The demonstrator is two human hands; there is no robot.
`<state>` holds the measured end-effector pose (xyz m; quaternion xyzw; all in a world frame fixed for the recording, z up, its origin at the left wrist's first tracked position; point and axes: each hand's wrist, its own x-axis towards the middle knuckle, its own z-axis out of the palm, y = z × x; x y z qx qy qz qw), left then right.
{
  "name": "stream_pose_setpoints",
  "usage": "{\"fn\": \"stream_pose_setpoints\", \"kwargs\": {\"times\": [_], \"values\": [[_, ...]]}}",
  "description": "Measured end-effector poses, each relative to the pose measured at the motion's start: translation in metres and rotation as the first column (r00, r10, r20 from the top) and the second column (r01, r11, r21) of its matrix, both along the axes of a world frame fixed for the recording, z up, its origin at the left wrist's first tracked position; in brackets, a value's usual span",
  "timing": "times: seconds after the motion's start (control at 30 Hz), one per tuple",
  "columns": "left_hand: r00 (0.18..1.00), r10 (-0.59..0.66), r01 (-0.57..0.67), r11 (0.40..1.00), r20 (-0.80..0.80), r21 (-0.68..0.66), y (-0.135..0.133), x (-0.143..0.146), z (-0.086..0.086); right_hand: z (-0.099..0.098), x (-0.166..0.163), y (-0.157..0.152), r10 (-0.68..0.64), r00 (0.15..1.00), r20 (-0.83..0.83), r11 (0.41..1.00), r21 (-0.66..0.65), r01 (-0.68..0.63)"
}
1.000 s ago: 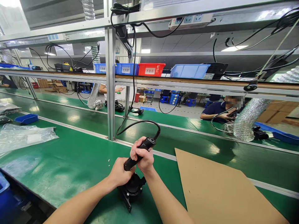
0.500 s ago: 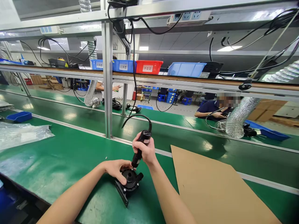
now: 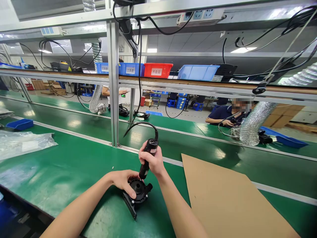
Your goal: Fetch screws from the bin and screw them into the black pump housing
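Note:
A black round pump housing [image 3: 139, 193] with a flat bracket sits on the green bench [image 3: 61, 172] near the front edge. My left hand [image 3: 123, 180] lies over its left side and holds it down. My right hand [image 3: 151, 160] grips a black corded electric screwdriver [image 3: 148, 157] held nearly upright, its tip down on the top rim of the housing. The screwdriver's black cable [image 3: 141, 125] loops up to the overhead frame.
A large brown cardboard sheet [image 3: 230, 201] lies to the right. Clear plastic bags [image 3: 23, 142] and a blue tray [image 3: 19, 124] lie at the left. An aluminium post [image 3: 113, 86] stands behind. Blue and red bins [image 3: 157, 70] line the shelf. A person [image 3: 226, 115] sits across the line.
The screwdriver went from slanted across both hands to nearly upright with its tip on the housing. My left hand dropped from the tool onto the housing.

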<state>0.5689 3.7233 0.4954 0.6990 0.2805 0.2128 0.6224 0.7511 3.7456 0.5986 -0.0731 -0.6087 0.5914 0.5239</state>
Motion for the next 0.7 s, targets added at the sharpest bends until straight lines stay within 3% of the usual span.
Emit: {"fn": "stream_pose_setpoints", "kwargs": {"times": [0.2,0.4,0.6,0.7], "values": [[1.0,0.023,-0.023,1.0,-0.001,-0.011,0.0003,0.0006,-0.0037,-0.0034,-0.0042,-0.0041,-0.03,1.0,0.001,0.999,-0.032,0.03],[0.996,0.069,-0.07,0.998,-0.054,-0.003,-0.0004,0.0006,-0.0042,-0.0079,-0.0022,-0.0054,0.032,0.999,0.034,0.998,0.05,-0.034],[0.998,0.05,-0.048,0.998,-0.04,0.036,-0.0028,0.0025,-0.0013,-0.0077,-0.0012,-0.0031,0.006,1.0,-0.023,1.0,-0.01,-0.007],[0.993,0.086,-0.08,0.994,-0.083,0.075,-0.0037,0.0037,-0.0014,-0.0047,-0.0013,-0.0028,0.033,0.999,0.022,0.998,0.043,-0.034]]}}
